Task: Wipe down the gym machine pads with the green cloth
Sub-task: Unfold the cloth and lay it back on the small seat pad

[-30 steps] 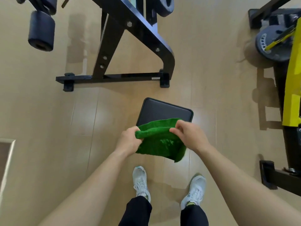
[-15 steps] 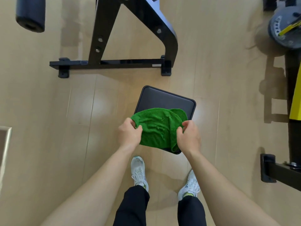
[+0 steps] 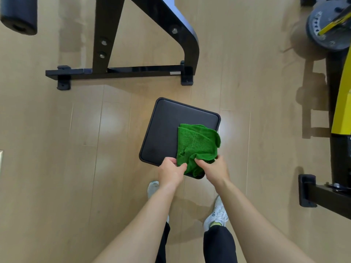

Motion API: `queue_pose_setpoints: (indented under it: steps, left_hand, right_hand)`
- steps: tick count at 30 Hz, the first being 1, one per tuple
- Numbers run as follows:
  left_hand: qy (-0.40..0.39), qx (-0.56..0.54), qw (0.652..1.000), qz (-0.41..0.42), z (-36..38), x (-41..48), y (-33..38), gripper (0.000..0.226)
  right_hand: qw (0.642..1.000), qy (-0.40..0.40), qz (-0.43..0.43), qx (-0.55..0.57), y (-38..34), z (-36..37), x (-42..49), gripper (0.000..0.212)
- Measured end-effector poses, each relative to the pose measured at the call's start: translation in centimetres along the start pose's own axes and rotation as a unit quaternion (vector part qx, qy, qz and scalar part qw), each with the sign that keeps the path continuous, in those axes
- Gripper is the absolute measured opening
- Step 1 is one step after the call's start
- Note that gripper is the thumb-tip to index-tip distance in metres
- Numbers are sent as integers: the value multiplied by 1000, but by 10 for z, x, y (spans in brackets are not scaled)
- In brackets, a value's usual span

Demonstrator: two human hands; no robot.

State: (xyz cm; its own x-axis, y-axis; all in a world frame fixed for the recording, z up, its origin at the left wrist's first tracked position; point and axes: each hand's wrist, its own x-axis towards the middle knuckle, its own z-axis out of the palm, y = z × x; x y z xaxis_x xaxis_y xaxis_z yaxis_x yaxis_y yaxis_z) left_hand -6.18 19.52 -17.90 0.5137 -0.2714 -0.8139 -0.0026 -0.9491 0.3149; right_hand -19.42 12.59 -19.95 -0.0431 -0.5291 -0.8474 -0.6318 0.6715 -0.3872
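While both hands (image 3: 171,170) pinch it, green cloth (image 3: 197,145) covers pad (image 3: 163,133)

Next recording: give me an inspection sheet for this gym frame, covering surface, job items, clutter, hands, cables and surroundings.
Surface: light wooden floor; no spills seen.
Job's things: square black seat pad; green cloth folded, lying on its right half.
Clutter: nothing seen.
Grippers: left hand pinches the cloth's near left edge; right hand grips its bunched near corner.
Cables: nothing seen.
Surroundings: black machine frame ahead, foam roller pad top left, yellow machine with a weight plate at right; white sneakers below.
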Motion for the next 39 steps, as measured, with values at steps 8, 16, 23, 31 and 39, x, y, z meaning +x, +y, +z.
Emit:
queue_pose_setpoints:
  steps: [8,16,23,31,39]
  left_hand:
    - [-77,-193,977,50,-11,-30,16,13]
    - [-137,-329,932,66,-51,-64,39,15]
    - [-98,-341,930,99,-94,-65,63,19]
    - [-101,-188,974,70,-71,-16,41,24]
    - [10,-423,902,-90,-54,3,28,26]
  right_hand:
    - [936,-26,234,263,-30,12,-49,64]
    - [812,-217,240,486,-40,-11,-72,29]
    - [831,-234,102,495,-88,-49,-82,58]
    - [900,-178,159,364,-92,-5,-51,53]
    - [915,-15,125,383,-64,20,-41,21]
